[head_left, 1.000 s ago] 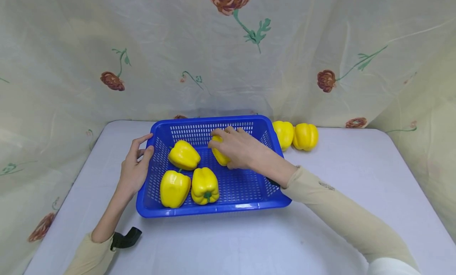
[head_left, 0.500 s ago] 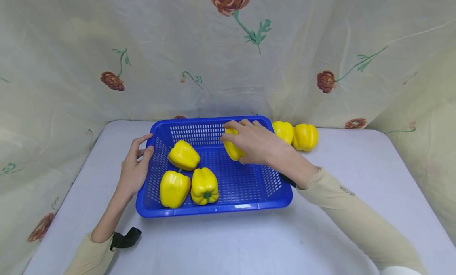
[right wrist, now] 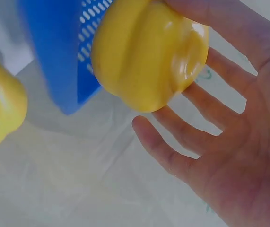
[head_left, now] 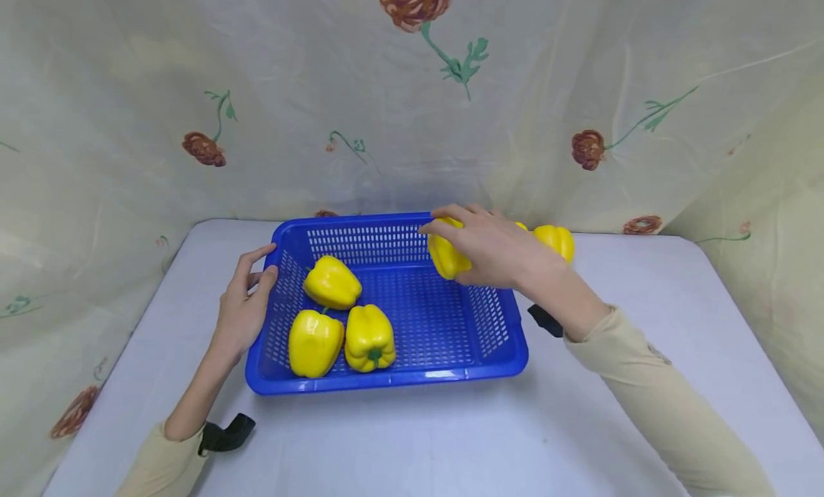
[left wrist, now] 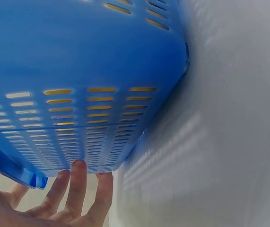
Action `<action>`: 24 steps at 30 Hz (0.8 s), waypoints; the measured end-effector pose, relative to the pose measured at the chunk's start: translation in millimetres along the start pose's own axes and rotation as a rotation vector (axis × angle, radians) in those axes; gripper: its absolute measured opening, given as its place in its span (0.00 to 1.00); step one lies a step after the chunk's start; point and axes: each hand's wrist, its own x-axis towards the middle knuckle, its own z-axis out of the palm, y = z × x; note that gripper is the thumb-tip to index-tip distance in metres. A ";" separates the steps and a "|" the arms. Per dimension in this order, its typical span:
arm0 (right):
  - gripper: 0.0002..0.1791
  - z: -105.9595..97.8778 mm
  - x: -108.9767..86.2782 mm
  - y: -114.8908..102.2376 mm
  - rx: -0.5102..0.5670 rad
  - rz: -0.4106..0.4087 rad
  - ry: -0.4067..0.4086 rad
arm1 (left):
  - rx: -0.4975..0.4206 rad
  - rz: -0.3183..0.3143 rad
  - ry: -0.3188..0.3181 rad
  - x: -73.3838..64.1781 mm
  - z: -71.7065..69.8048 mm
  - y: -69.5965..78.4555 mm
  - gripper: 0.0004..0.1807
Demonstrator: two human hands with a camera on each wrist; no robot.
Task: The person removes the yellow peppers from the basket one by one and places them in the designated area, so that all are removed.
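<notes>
My right hand point(head_left: 494, 251) holds a yellow bell pepper point(head_left: 444, 252) over the far right part of the blue plastic basket point(head_left: 386, 383). In the right wrist view the thumb and fingers span that bell pepper point(right wrist: 142, 54), and the little finger stands apart from it. My left hand point(head_left: 239, 307) grips the basket's left rim. From the left wrist, several fingertips point(left wrist: 78, 165) press against the slotted outer wall. Inside the basket's left half lie three more yellow bell peppers, one behind point(head_left: 332, 282) and two in front.
Beyond the basket's right end, a yellow bell pepper point(head_left: 556, 241) rests on the white-covered table point(head_left: 412, 447); another beside it is mostly hidden by my right hand. A floral curtain point(head_left: 290, 68) hangs behind the table's far edge.
My right hand has lifted the bell pepper off the basket's interior and carried it right and away from me, toward the far right corner. The left hand and basket have stayed put.
</notes>
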 end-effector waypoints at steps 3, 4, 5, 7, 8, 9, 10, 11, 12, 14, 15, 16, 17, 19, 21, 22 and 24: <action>0.44 -2.5 -5.2 7.1 0.027 0.031 0.010 | -0.003 0.001 0.007 -0.4 0.1 -0.7 0.28; 0.43 -3.4 -7.6 9.4 0.033 0.038 0.016 | -0.004 0.002 0.009 -0.6 0.3 -1.0 0.28; 0.42 -4.0 -9.7 11.7 0.041 0.045 0.025 | -0.005 0.003 0.010 -0.7 0.6 -1.3 0.28; 0.40 -5.9 -14.0 15.4 0.049 0.054 0.039 | -0.004 0.005 0.013 -0.7 0.8 -1.5 0.28; 0.40 -6.7 -15.8 17.0 0.051 0.060 0.045 | -0.003 0.005 0.015 -0.6 0.8 -1.4 0.28; 0.39 -8.0 -17.5 18.3 0.050 0.066 0.050 | -0.003 0.004 0.015 -0.5 0.6 -1.2 0.28; 0.39 -9.0 -19.1 19.2 0.048 0.071 0.055 | -0.002 0.002 0.014 -0.5 0.5 -1.1 0.28; 0.39 -10.0 -20.3 20.2 0.044 0.079 0.060 | -0.003 -0.001 0.013 -0.5 0.2 -0.9 0.28; 0.40 -11.0 -21.6 21.2 0.039 0.087 0.062 | -0.003 -0.003 0.013 -0.5 -0.2 -0.8 0.28; 0.40 -13.1 -24.0 23.5 0.031 0.104 0.069 | -0.004 -0.008 0.013 -0.6 -1.0 -0.4 0.29; 0.40 -14.0 -25.1 24.8 0.027 0.110 0.073 | -0.007 -0.010 0.015 -0.6 -1.4 -0.3 0.29; 0.40 -14.7 -26.3 26.4 0.023 0.117 0.077 | -0.009 -0.010 0.017 -0.7 -1.7 -0.3 0.29; 0.40 -15.0 -27.7 28.3 0.021 0.123 0.080 | -0.011 -0.010 0.019 -0.7 -1.8 -0.2 0.28; 0.41 -15.1 -30.9 32.4 0.018 0.145 0.078 | -0.014 -0.008 0.020 -0.7 -1.4 -0.2 0.28; 0.41 -14.3 -34.4 37.2 0.019 0.168 0.069 | -0.015 -0.005 0.018 -0.8 -0.6 -0.4 0.28; 0.41 -13.6 -36.3 39.9 0.018 0.180 0.066 | -0.016 -0.002 0.017 -0.9 -0.1 -0.4 0.28; 0.41 -12.5 -40.2 45.5 0.022 0.207 0.057 | -0.016 0.001 0.014 -1.0 1.0 -0.3 0.28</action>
